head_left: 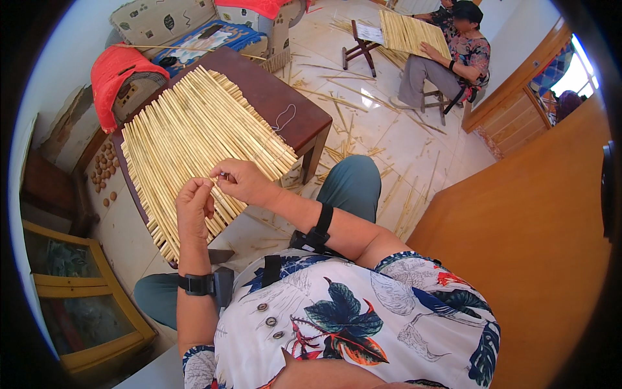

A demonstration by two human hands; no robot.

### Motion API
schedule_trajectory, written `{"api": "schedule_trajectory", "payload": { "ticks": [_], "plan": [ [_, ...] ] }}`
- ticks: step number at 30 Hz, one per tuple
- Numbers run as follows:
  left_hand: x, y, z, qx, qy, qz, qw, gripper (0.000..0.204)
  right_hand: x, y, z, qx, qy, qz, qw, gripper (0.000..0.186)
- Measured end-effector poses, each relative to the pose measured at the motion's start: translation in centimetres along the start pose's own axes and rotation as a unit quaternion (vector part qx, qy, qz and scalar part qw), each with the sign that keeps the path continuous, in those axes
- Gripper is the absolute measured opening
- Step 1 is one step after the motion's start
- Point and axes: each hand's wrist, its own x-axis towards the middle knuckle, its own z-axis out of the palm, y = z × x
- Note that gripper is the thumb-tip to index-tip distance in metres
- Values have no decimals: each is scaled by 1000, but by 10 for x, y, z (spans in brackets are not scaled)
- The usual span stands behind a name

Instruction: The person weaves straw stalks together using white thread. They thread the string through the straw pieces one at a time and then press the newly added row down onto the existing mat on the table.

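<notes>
A mat of pale yellow reed stalks [194, 123], laid side by side, covers much of a dark red-brown table [272, 84]. Over its near part, my left hand [194, 202] is closed, thumb and fingertips pinched together. My right hand [245, 181] pinches close beside it, the two sets of fingertips almost meeting. A small dark spot shows at the right fingers; whatever the hands hold is too small to make out. A thin white thread [284, 117] lies in a loose loop on the table by the mat's right edge.
Loose stalks [353, 129] litter the tiled floor. Across the room a seated person [463, 61] holds another reed mat [414, 32] by a folding stool [359, 48]. A sofa [162, 26] stands behind the table, a glass-fronted cabinet [78, 285] at left, a wooden door [518, 214] at right.
</notes>
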Motion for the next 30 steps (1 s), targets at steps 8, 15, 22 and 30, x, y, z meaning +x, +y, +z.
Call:
{"api": "schedule_trajectory", "payload": {
  "ticks": [8,15,22,30],
  "plan": [
    [-2,6,-2,-45,-59,-40,996,7,4,8,0,-95,95,-59,989,7],
    [4,-6,-20,-32,-45,-29,998,9,6,-1,-7,217,-24,136,966,8],
    [7,-8,-17,-77,-44,-10,996,14,8,13,-8,185,-19,153,970,9],
    [4,-4,-18,-142,-74,1,987,16,9,16,-2,112,2,142,984,11]
  ]
}}
